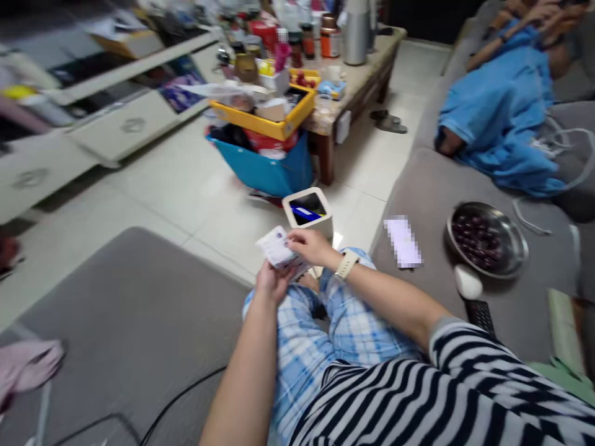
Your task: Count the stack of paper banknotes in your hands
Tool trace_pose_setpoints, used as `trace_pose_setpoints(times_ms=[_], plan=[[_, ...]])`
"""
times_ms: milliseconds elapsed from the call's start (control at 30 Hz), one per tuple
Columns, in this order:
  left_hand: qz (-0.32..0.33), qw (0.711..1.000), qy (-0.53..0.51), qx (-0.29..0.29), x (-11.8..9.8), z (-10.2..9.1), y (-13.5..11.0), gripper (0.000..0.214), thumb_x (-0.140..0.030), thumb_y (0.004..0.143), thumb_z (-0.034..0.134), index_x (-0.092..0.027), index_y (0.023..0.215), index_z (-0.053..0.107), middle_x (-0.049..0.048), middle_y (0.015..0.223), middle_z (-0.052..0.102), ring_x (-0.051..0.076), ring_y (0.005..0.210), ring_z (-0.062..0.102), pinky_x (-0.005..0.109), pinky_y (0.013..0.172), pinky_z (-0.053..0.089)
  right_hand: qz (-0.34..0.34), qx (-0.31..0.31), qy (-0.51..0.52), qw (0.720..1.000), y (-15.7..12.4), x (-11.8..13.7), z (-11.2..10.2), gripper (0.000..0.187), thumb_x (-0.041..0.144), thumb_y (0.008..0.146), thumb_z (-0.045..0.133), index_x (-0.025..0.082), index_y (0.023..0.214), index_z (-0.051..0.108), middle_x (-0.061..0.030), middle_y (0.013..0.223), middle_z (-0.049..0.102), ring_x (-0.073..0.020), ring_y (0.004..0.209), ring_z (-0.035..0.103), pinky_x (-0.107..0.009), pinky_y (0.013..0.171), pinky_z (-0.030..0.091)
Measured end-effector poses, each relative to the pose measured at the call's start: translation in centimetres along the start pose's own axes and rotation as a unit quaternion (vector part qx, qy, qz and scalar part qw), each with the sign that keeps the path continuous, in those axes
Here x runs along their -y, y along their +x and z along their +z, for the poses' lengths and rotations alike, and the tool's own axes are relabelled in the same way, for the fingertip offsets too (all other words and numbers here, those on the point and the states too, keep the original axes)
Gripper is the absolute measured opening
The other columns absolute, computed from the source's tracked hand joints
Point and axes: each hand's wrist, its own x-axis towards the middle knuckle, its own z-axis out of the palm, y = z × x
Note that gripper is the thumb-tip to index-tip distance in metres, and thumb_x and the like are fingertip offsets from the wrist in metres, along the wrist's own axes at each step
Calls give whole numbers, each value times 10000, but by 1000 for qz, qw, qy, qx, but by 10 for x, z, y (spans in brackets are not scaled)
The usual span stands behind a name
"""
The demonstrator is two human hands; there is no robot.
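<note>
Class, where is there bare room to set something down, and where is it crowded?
Free: the grey seat between the pink cloth and the left forearm, beyond the black cable; floor tiles between the drawers and the blue bin. Crowded: the table, packed with jars.

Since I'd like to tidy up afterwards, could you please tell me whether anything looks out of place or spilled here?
The yellow tray looks precarious: heaped with things, it seems to sit atop the full blue bin. The metal bowl of dark fruit rests on the sofa, an unusual spot. I see no spill.
</note>
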Motion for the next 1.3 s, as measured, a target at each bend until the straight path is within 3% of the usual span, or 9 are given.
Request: trace_pose_setpoints(times_ms=[100, 200, 300, 533, 667, 800, 1000, 1300], plan=[[13, 1000, -19, -2, 3, -2, 1, 253, -220, 892, 508, -126, 1079, 650, 49, 745, 698, 158, 586, 648, 248, 548, 519, -6, 5, 91, 996, -2, -16, 0, 183, 358, 789, 618, 181, 830, 645, 17, 748, 628, -147, 715, 546, -270, 702, 408], [22, 999, -36, 7, 6, -5, 3, 255, -233, 871, 555, -116, 1075, 654, 70, 793, 716, 181, 627, 666, 298, 607, 552, 53, -24, 202, 978, -10, -29, 6, 282, 459, 713, 675, 187, 746, 607, 22, 685, 598, -138, 654, 518, -265, 635, 406], [27, 999, -44, 17, 9, -7, 4, 234, -235, 859, 577, -109, 1037, 662, 66, 761, 714, 177, 589, 652, 309, 620, 557, 85, -28, 245, 965, -16, -34, 10, 326, 493, 674, 719, 191, 732, 611, 36, 629, 564, -112, 575, 463, -247, 554, 360], [37, 996, -50, 61, 16, -10, 12, 237, -220, 821, 603, -70, 989, 678, 129, 856, 731, 224, 720, 700, 374, 785, 564, 106, -2, 263, 959, -15, -34, 11, 433, 613, 757, 608, 182, 724, 631, 16, 490, 552, -99, 445, 370, -253, 471, 274], [44, 996, -41, 63, 19, -14, 16, 237, -173, 777, 639, -89, 996, 673, 109, 852, 736, 221, 711, 701, 395, 797, 567, 100, -80, 241, 962, -11, -40, 14, 403, 582, 721, 674, 207, 656, 539, 50, 486, 481, -108, 483, 407, -258, 515, 332], [54, 996, -32, 63, 21, -17, 17, 269, -110, 719, 665, -102, 988, 675, 94, 840, 738, 212, 694, 699, 392, 796, 568, 85, -122, 222, 964, -8, -43, 20, 380, 541, 671, 726, 208, 692, 544, 38, 618, 538, -128, 591, 489, -274, 605, 412], [68, 995, -33, 66, 23, -18, 14, 268, -67, 675, 666, -83, 942, 678, 133, 844, 737, 256, 771, 715, 416, 820, 563, 90, -101, 233, 963, -8, -44, 27, 389, 521, 618, 760, 198, 696, 557, 20, 648, 572, -147, 621, 508, -288, 616, 429], [70, 993, -61, 72, 25, -19, 23, 259, -238, 807, 619, -56, 984, 671, 167, 872, 734, 284, 841, 718, 421, 842, 556, 55, -75, 240, 966, -19, -38, 21, 365, 515, 685, 741, 196, 703, 563, 24, 630, 541, -131, 592, 464, -271, 582, 389]])
